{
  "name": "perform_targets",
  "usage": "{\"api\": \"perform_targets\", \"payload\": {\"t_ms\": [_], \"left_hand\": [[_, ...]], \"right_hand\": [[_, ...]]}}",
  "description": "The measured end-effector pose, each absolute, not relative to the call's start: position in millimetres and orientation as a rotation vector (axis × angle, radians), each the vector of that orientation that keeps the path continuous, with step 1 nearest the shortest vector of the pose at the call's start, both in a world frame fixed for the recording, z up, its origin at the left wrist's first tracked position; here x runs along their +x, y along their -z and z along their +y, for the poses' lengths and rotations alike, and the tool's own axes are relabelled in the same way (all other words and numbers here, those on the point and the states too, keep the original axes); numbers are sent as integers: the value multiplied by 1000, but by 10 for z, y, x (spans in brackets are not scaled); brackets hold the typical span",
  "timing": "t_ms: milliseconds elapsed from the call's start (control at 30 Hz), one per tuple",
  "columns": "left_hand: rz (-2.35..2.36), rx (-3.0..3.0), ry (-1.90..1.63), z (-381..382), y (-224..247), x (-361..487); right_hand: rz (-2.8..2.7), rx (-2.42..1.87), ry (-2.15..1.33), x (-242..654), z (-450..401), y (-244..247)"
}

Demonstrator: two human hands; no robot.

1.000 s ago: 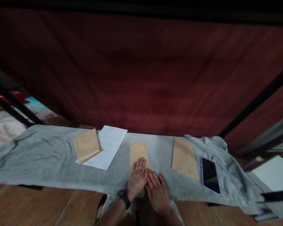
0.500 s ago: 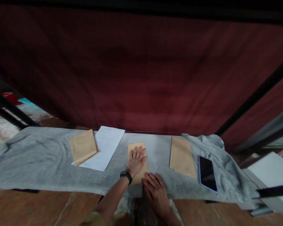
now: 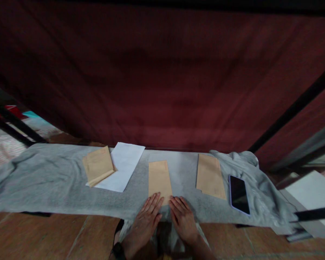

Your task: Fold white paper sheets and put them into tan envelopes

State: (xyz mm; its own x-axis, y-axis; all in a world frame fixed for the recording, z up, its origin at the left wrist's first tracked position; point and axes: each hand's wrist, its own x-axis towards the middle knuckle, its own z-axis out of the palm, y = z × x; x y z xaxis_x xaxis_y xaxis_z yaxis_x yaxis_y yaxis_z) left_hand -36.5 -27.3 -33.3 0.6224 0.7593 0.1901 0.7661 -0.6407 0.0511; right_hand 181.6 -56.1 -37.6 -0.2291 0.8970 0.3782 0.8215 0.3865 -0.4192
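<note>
A brown paper envelope [image 3: 159,177] lies flat on the grey cloth [image 3: 62,196], small red marks near its top right corner. My left hand [image 3: 148,213] rests on its lower left part with fingers stretched out. At the lower right corner, the fingertips of my right hand [image 3: 182,216] touch the envelope, the fingers out flat. Further left, several brown envelopes [image 3: 99,164] partly cover a sheet of white paper [image 3: 126,162]. Another stack of brown envelopes [image 3: 210,175] lies to the right of my hands.
Right of that stack sits a phone [image 3: 238,195] with a dark screen. A dark red curtain [image 3: 162,90] hangs behind the cloth-covered surface. Black bars [image 3: 295,104] stand at both sides. Brown floor tiles [image 3: 56,238] show below, and a white box [image 3: 311,195] at right.
My left hand has slid from the middle of the envelope down to its lower edge, uncovering the red marks. My right hand stays by the lower right corner. The view has shifted slightly.
</note>
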Motion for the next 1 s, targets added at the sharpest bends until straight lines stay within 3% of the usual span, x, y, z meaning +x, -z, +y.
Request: {"api": "perform_targets", "payload": {"t_ms": [200,367,633,800,900,1000], "left_hand": [[-1387,-2724,129,-295,431,-369],[-1446,-2698,-20,-251,222,-171],[-1545,-2611,141,-235,-22,115],[-1625,-2571,151,-123,-1,192],[-1765,-2630,352,25,-132,201],[-2063,-2630,1000,209,-386,163]], "right_hand": [[-1998,-1575,-169,1845,-574,434],[-1848,-1712,-115,1739,-509,520],[-1546,-1811,-287,1607,-257,505],[-1398,-1622,-527,1533,-193,478],[-1267,-1468,-672,1491,-189,442],[-1099,-1418,-756,1527,-183,356]]}}
